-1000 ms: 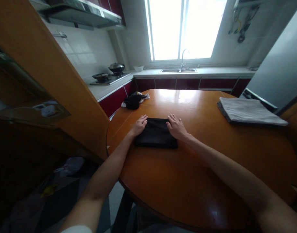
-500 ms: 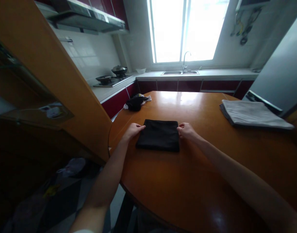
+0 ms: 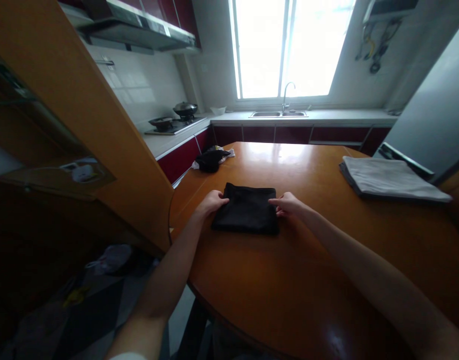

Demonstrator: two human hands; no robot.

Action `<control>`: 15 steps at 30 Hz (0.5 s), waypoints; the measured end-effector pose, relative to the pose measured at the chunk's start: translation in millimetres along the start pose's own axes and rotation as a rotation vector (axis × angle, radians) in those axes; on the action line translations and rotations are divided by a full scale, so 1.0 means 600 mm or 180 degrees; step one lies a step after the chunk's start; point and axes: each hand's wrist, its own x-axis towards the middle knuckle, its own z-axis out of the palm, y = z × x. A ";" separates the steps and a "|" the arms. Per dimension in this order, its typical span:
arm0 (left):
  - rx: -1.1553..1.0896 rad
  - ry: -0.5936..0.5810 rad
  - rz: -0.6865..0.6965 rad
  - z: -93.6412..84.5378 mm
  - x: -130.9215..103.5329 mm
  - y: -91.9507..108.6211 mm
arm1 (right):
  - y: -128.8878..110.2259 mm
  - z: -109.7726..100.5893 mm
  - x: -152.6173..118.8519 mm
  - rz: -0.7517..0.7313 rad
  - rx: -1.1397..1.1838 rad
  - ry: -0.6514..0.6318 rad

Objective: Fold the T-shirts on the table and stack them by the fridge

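Note:
A folded black cloth, roughly square, lies on the wooden table in front of me. My left hand grips its left edge, thumb on top and fingers tucked out of sight. At the opposite edge, my right hand holds the cloth the same way, with the thumb over the fabric and fingers partly beneath. The cloth's far left corner is slightly raised.
Folded grey fabric is stacked on the table's right side. A crumpled black and white bundle rests near the far left edge. Beyond are a stove with pans, a sink and a wooden panel at left.
Both hands have shifted slightly inward over the cloth's side edges, thumbs now further onto it. The far left corner has lifted a little.

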 end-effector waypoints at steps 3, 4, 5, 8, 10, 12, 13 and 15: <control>-0.0169 0.0163 -0.0012 0.003 -0.002 0.004 | 0.003 0.004 0.011 -0.0152 -0.0067 0.0155; -0.0293 0.0217 -0.0068 0.003 -0.003 0.007 | 0.004 0.005 0.015 -0.0180 -0.0109 0.0195; -0.0440 0.0256 -0.0139 0.004 -0.004 0.010 | 0.004 0.005 0.018 -0.0209 -0.0132 0.0232; -0.0832 0.0247 -0.0255 0.007 -0.011 0.019 | 0.005 0.002 0.026 -0.0243 -0.0062 0.0251; -0.1003 0.0127 -0.0132 0.009 -0.015 0.021 | 0.005 0.000 0.028 -0.0221 0.0026 0.0185; -0.1118 -0.0065 0.0130 0.011 -0.020 0.020 | 0.005 -0.002 0.026 -0.0161 0.0033 0.0111; -0.1133 -0.0156 0.0269 0.011 -0.022 0.018 | 0.005 -0.003 0.025 -0.0142 0.0023 0.0087; -0.1049 -0.0239 0.0476 0.009 -0.023 0.014 | 0.006 -0.003 0.021 -0.0130 0.0014 0.0069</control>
